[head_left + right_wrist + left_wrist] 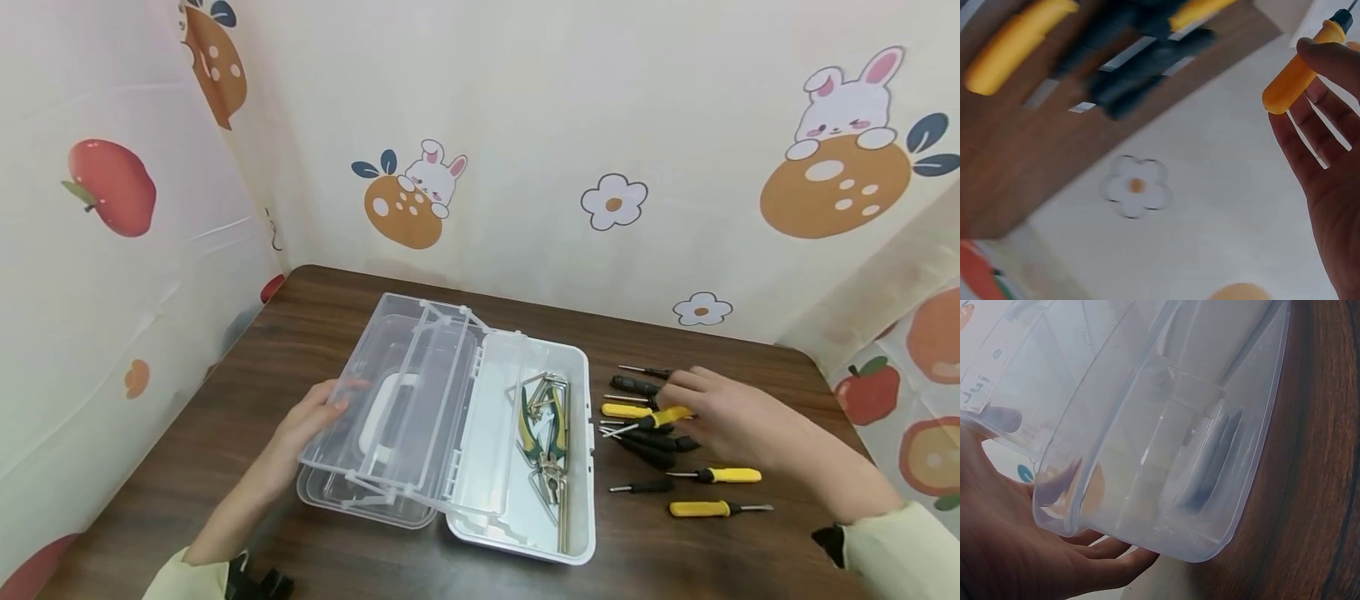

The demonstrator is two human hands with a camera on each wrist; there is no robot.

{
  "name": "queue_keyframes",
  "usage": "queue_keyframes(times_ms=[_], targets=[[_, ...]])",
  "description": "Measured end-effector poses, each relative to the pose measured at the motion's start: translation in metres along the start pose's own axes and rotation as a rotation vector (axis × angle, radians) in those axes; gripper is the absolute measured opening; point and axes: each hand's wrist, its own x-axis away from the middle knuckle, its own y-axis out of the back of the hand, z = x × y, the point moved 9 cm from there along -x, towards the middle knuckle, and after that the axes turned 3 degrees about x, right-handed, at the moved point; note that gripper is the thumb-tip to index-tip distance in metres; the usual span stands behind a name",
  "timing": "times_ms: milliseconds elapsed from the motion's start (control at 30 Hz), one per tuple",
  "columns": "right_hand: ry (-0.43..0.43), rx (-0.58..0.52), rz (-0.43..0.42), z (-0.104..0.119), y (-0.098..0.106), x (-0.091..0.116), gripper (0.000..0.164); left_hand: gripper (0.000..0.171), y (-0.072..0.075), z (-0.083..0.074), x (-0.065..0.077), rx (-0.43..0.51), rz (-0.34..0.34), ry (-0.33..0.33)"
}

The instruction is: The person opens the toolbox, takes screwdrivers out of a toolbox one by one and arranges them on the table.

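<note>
A toolbox with a white base (480,467) lies open on the table. Its clear lid (401,517) is folded back to the left, with a white handle, and a clear inner tray (337,446) is swung out over it. My left hand (300,429) grips the tray's left edge; in the left wrist view its fingers (1116,559) curl under the plastic. Inside the base are green-and-yellow pliers (551,467) and several hex keys (564,521). To the right of the box, my right hand (723,412) pinches a screwdriver (1297,78) by its yellow handle, above other tools.
Several black- and yellow-handled tools lie below and beside the right hand, among them a yellow screwdriver (701,508) and a short black-handled one (648,486). A printed curtain (525,125) closes off the table's (262,375) back and sides.
</note>
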Motion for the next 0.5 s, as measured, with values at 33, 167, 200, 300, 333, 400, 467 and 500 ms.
queue_keyframes(times_ms=[33,167,200,300,333,400,467,500], targets=[[-0.022,-0.010,0.002,-0.003,-0.006,0.007,0.048,0.045,0.001,0.000,0.000,-0.001,-0.003,0.000],[-0.088,-0.052,0.023,-0.009,-0.031,0.029,0.045,0.045,0.002,0.000,0.000,-0.006,-0.006,-0.001],[-0.093,-0.062,0.021,-0.009,-0.037,0.033,0.044,0.045,0.002,0.000,0.000,-0.006,-0.006,-0.001],[-0.090,-0.091,0.007,-0.006,-0.052,0.042,0.043,0.045,0.002,0.000,0.000,-0.003,-0.007,0.001],[-0.090,-0.096,0.002,-0.005,-0.056,0.044,0.043,0.045,0.002,0.000,0.000,-0.003,-0.009,0.001],[-0.086,-0.110,-0.012,-0.003,-0.062,0.047,0.044,0.045,0.001,0.000,0.001,-0.001,-0.011,-0.002],[-0.089,-0.120,-0.023,-0.002,-0.067,0.049,0.043,0.045,0.001,0.000,0.001,-0.002,-0.012,-0.004],[-0.094,-0.123,-0.026,-0.002,-0.069,0.050,0.044,0.046,0.001,-0.001,0.001,-0.002,-0.013,-0.005]])
